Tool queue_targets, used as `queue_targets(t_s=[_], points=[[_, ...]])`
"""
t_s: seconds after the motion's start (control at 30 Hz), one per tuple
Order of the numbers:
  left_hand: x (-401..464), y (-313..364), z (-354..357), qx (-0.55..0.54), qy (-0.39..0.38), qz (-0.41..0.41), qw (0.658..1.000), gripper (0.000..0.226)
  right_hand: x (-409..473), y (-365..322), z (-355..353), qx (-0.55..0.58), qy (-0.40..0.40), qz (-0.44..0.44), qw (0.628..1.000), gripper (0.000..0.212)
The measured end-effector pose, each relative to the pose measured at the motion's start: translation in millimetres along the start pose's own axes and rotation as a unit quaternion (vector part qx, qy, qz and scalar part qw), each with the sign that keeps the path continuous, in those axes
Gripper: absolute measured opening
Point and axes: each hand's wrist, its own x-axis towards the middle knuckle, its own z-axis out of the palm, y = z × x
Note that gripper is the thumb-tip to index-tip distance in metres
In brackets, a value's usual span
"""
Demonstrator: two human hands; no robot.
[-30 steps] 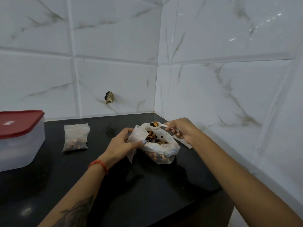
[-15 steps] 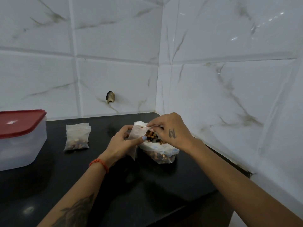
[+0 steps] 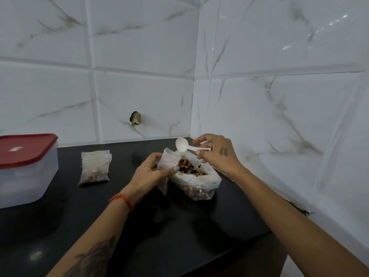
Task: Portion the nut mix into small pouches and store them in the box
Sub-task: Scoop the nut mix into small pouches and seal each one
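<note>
Pouch of thin plastic pinched by left hand; right hand pinches spoon.

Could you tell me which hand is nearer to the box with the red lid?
Left. The left hand grips a small pouch mid-counter, apart from the box at the far left; the right hand, holding the spoon, is farther right.

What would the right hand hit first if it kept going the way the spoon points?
Probably the small pouch held by the left hand: the right hand aims the spoon leftward just above its mouth, though depth is unclear.
</note>
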Motion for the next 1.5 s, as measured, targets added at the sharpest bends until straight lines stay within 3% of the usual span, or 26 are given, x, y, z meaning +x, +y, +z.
queue_targets(t_s=[0.1,0.3,0.43,0.57,0.77,0.83,1.0,1.1,1.33,1.5], points=[[1,-2,0,0.009,0.009,-0.01,1.0,0.058,11,14,3,-0.167,-0.013,0.003,0.986,0.023],[3,-4,0,0.025,0.006,-0.024,0.999,0.055,28,27,22,-0.39,-0.116,-0.066,0.911,0.032],[1,-1,2,0.032,-0.001,-0.022,0.999,0.05,32,23,29,-0.435,-0.149,-0.091,0.883,0.029],[1,-1,2,0.026,0.001,-0.023,0.999,0.052,32,21,26,-0.413,-0.155,-0.115,0.89,0.034],[1,-1,2,0.027,0.001,-0.026,0.999,0.052,33,19,38,-0.505,-0.175,-0.115,0.837,0.023],[1,-1,2,0.032,0.0,-0.028,0.999,0.055,34,17,39,-0.496,-0.195,-0.105,0.84,0.02],[1,-1,2,0.034,-0.002,-0.026,0.999,0.052,45,18,26,-0.344,-0.204,-0.051,0.915,0.024],[2,-1,2,0.032,-0.002,-0.028,0.999,0.053,46,24,15,-0.303,-0.179,-0.035,0.935,0.025],[1,-1,2,0.038,-0.002,-0.026,0.999,0.051,33,26,31,-0.437,-0.194,-0.089,0.874,0.019],[1,0,2,0.045,-0.003,-0.026,0.999,0.053,36,19,18,-0.365,-0.225,-0.091,0.899,0.03]])
